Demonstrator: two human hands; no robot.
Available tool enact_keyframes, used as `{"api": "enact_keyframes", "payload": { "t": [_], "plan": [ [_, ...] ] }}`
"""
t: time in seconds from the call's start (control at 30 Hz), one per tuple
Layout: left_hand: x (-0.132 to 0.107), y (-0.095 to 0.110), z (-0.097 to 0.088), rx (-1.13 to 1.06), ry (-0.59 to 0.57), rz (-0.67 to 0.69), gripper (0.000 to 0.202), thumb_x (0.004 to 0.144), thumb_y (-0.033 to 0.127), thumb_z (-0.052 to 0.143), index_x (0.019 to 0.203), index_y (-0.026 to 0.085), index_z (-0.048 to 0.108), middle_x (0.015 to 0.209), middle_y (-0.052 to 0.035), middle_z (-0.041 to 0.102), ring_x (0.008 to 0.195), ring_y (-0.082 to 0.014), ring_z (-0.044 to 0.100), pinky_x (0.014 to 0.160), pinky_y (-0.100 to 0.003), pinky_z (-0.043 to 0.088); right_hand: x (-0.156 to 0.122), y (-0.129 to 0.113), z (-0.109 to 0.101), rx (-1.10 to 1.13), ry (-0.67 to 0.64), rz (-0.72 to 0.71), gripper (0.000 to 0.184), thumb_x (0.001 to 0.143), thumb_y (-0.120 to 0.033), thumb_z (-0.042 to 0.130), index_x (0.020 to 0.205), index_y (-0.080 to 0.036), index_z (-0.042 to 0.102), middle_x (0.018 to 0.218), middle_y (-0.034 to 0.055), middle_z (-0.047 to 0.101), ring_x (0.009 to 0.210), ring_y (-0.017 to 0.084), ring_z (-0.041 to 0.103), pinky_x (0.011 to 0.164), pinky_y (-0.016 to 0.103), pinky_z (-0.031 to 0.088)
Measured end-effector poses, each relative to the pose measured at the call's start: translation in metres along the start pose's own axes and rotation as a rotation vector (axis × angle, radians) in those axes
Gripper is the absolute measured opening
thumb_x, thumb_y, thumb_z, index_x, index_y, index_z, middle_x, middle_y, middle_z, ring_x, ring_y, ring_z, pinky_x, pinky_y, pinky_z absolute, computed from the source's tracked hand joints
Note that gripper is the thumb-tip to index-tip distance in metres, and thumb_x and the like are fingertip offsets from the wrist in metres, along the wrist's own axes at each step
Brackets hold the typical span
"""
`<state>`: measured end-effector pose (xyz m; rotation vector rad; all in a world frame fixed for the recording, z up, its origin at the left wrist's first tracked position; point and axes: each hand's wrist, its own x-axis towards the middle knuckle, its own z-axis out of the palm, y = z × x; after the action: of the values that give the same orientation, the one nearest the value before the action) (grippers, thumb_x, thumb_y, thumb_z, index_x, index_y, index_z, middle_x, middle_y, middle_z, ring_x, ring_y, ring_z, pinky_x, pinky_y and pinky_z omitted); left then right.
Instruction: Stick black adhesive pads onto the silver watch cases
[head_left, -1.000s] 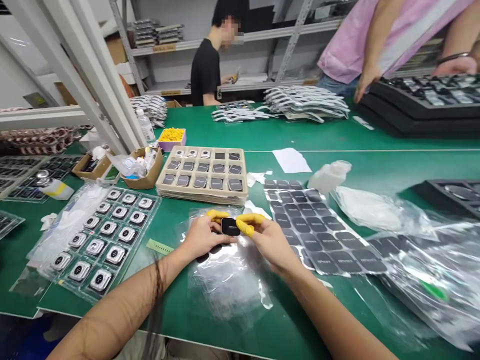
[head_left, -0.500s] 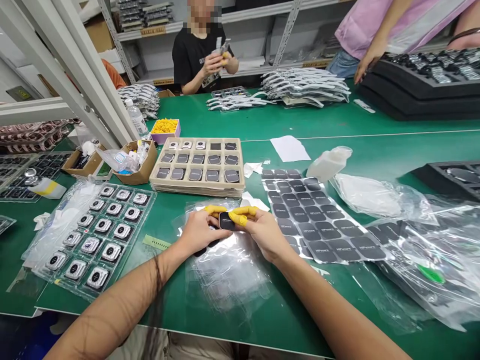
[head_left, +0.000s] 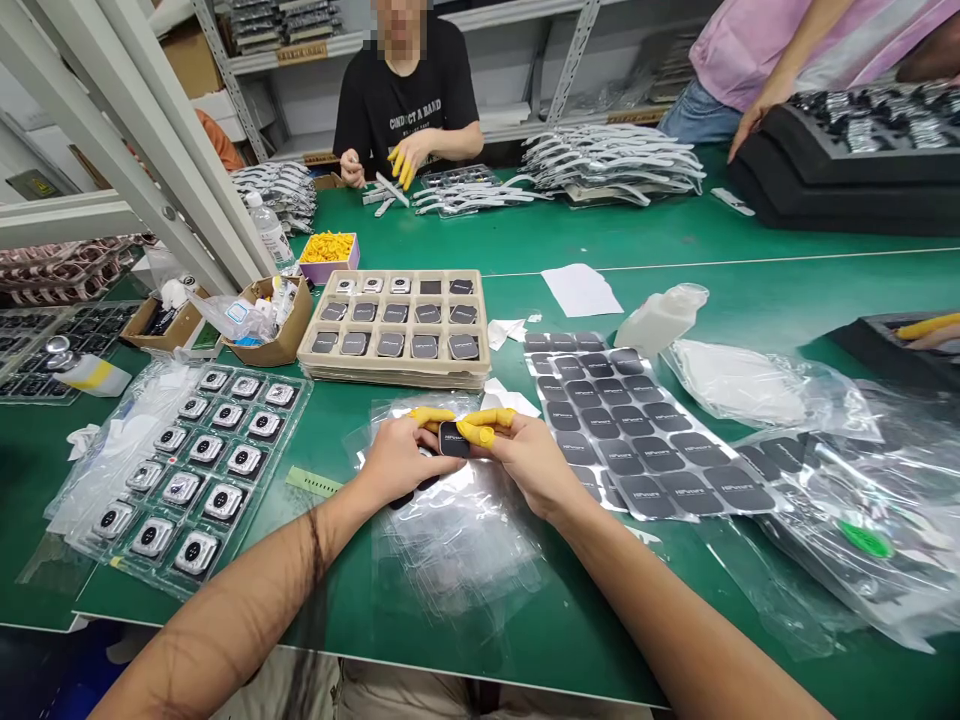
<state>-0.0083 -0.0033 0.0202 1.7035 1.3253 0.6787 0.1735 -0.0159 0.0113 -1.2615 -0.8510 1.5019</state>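
A square smartwatch (head_left: 452, 441) with a dark, lettered film on its face is held up between both hands. My left hand (head_left: 397, 455) grips its left side, fingers closed. On the opposite side, the yellow-covered fingertips of my right hand (head_left: 525, 455) pinch the upper right corner. Under the hands lies a loose pile of clear plastic bags (head_left: 465, 540); another dark piece shows partly beneath my left hand. Just beyond stands a beige tray (head_left: 394, 374) of watch bodies, most with dark faces. Sheets of dark square stickers (head_left: 626, 420) lie to the right.
A clear tray (head_left: 274, 470) of watches, backs up, lies left. Behind it are a cardboard box (head_left: 289, 335) and a box of yellow finger cots (head_left: 330, 250). Plastic-wrapped packs (head_left: 847, 500) and a dark foam tray (head_left: 862, 350) lie right. Across the table, a person (head_left: 405, 110) handles pale straps.
My hands and the smartwatch stay almost still. The person opposite has lowered both hands to the tabletop. A hand with a yellow-covered finger now shows over the foam tray at right.
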Motion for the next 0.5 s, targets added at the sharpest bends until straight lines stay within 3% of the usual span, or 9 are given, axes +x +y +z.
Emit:
{"api": "enact_keyframes", "payload": {
  "t": [0.3, 0.4, 0.5],
  "plan": [
    [0.0005, -0.0027, 0.0012, -0.007, -0.002, 0.01, 0.053, 0.062, 0.029, 0.087, 0.112, 0.02, 0.073, 0.071, 0.0011, 0.077, 0.069, -0.0176, 0.07, 0.067, -0.027, 0.048, -0.0012, -0.0032, 0.0045, -0.003, -0.001, 0.003, 0.051, 0.047, -0.049, 0.095, 0.08, -0.016, 0.076, 0.087, 0.0064, 0.074, 0.086, 0.022, 0.069, 0.083, 0.039, 0.06],
    [0.0006, -0.0021, 0.0005, 0.023, -0.007, 0.0, 0.04, 0.063, 0.031, 0.087, 0.1, 0.02, 0.076, 0.072, 0.0001, 0.077, 0.071, -0.0184, 0.071, 0.068, -0.028, 0.049, -0.0009, -0.0008, 0.004, -0.015, -0.015, 0.003, 0.052, 0.05, -0.05, 0.094, 0.083, -0.015, 0.074, 0.087, 0.007, 0.073, 0.083, 0.021, 0.07, 0.081, 0.038, 0.06],
    [0.0006, -0.0021, -0.0004, 0.052, -0.021, -0.012, 0.026, 0.064, 0.034, 0.086, 0.083, 0.019, 0.076, 0.072, -0.0016, 0.078, 0.071, -0.0196, 0.071, 0.066, -0.028, 0.048, -0.0002, 0.0027, -0.0011, -0.109, 0.006, -0.049, 0.056, 0.06, -0.048, 0.09, 0.102, -0.017, 0.069, 0.095, 0.0072, 0.072, 0.079, 0.019, 0.071, 0.076, 0.036, 0.06]
  ]
}}
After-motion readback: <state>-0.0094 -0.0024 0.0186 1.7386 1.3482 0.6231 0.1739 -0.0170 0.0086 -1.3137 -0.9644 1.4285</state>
